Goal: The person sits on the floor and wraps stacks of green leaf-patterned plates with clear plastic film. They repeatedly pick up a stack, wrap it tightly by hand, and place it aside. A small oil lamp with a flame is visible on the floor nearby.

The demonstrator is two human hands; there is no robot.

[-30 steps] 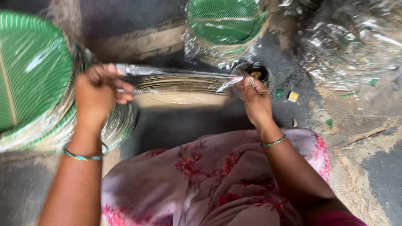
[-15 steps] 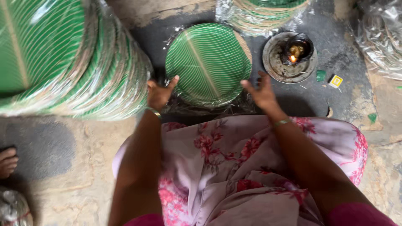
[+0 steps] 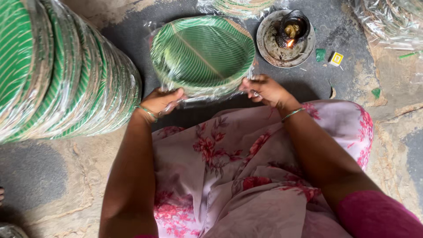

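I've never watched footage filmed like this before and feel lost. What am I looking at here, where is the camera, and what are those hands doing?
The camera sits on a person's head and looks down, so you see their own arms and flowered pink lap. No machine is involved. The left hand and right hand each grip the clear plastic wrap around a stack of round green striped paper plates on the dark stone floor. To the left lies a long wrapped row of similar plates. Above right, a round metal dish holds a small lamp with a burning flame.
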